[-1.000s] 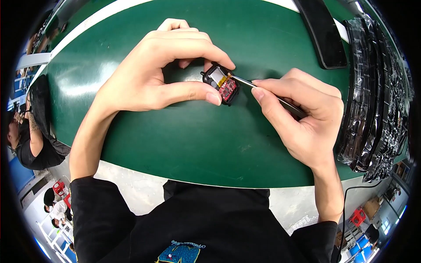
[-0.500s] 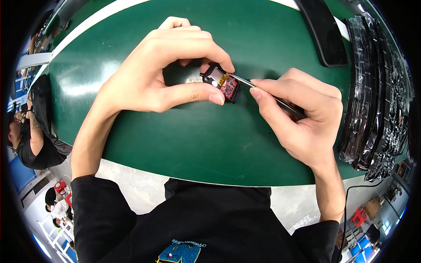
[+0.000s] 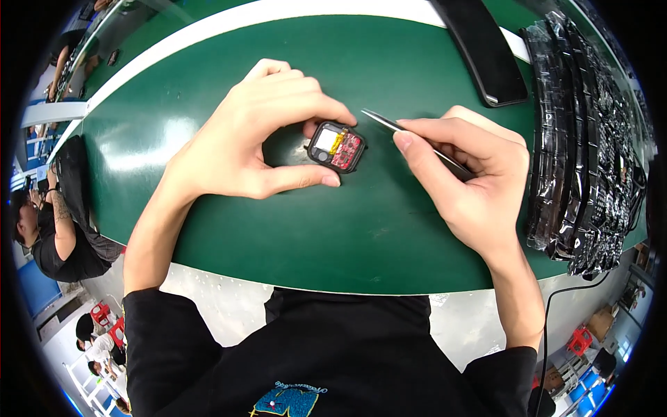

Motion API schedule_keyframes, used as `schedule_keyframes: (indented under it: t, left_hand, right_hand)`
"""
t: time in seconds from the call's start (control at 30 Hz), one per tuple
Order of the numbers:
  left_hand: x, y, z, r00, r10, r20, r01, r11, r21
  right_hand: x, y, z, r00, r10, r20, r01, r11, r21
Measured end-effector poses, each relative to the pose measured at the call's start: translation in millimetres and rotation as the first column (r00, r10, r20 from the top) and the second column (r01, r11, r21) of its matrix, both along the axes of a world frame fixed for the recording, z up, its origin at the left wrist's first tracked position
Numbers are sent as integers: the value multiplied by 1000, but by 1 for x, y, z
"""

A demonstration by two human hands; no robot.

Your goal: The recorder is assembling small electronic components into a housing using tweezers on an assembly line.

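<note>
Pinching a small opened watch case point(image 3: 336, 146) between left hand point(image 3: 253, 142) thumb and fingers, right hand point(image 3: 469, 177) clamping tweezers point(image 3: 396, 126) just beside it.

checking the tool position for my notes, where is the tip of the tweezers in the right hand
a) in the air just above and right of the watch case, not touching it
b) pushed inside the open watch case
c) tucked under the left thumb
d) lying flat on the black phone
a: the tweezers in the right hand end just clear of the open watch case, which the left hand pinches on the green mat.
</note>
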State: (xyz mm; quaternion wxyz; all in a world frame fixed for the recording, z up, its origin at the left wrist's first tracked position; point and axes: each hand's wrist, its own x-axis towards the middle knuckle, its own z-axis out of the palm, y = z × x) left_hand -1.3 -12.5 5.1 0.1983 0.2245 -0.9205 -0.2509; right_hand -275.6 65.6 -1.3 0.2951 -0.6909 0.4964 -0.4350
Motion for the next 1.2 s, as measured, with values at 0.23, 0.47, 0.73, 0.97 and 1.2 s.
schedule_keyframes:
  t: [0.23, 0.47, 0.73, 0.97, 1.2]
  left_hand:
    - [-6, 6, -1, 1000, 25, 5, -25, 999, -39]
    - [-7, -11, 15, 882, 357, -309, -209, 882, 422]
    - [-158, -41, 93, 917, -56, -395, 123, 982, 146]
    - [-290, -50, 111, 932, -337, -134, 345, 938, 40]
    - [-317, -59, 108, 869, -495, 7, 492, 862, -124]
  right_hand:
    - [-5, -2, -16, 987, 5, 159, 12, 994, -106]
    - [-8, -1, -18, 982, 33, 187, -9, 992, -130]
    - [-11, -2, -17, 992, 47, 115, -30, 988, -149]
    - [-13, 0, -9, 992, 33, 124, -19, 994, -111]
    - [-14, 1, -13, 994, 31, 102, -15, 988, -152]
